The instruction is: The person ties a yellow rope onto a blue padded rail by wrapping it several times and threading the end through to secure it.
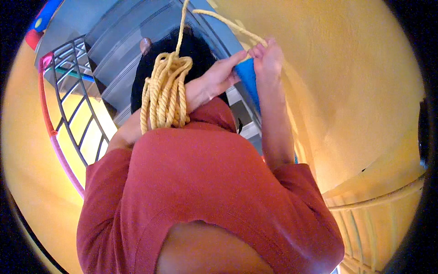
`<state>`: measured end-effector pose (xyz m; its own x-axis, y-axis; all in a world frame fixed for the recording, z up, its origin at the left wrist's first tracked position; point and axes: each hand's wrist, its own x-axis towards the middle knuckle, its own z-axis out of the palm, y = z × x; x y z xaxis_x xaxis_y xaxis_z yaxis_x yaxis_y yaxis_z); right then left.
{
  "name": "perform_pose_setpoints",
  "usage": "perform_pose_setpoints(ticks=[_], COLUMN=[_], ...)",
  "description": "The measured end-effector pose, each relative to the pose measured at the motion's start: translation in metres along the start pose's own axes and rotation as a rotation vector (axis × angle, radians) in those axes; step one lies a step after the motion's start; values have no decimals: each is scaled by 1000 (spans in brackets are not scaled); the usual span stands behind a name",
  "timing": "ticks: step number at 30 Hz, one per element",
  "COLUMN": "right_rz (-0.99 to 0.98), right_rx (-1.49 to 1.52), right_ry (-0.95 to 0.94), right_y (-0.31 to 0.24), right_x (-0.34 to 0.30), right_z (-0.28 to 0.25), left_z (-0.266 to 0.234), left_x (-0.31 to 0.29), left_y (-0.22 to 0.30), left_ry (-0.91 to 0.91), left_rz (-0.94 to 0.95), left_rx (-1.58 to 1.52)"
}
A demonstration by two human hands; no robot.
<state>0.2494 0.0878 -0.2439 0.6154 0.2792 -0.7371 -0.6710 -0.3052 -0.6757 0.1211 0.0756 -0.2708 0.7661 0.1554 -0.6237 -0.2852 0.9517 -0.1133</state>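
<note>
Here's the right hand, fingers curled in on a strand of twisted yellow rope; the left hand reaches across to meet it, though whether its fingertips pinch anything, I can't tell. Down to the left forearm, and there's the coil, draped over it, loops running lengthwise up and down the view! One strand climbs from its top toward the upper edge; another slants down rightward to the right hand. Looks soft, bendy, fairly light, with grippy ridges: best gathered around the whole bundle. Beyond, grey stairs.
</note>
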Motion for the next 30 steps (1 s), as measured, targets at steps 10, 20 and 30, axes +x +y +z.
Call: perform_pose_setpoints(ticks=[10, 20, 30], right_rz=[31, 16, -106], right_rx=[-240, -76, -224], right_ry=[-242, -530, -622], right_y=[2, -6, -5], right_x=[-3, -7, -15], right_z=[10, 4, 8], left_z=[4, 41, 48], left_x=[-43, -3, -84], left_y=[47, 99, 122], left_ry=[214, 4, -299], left_rz=[-23, 908, 510], left_rx=[1068, 2012, 1443])
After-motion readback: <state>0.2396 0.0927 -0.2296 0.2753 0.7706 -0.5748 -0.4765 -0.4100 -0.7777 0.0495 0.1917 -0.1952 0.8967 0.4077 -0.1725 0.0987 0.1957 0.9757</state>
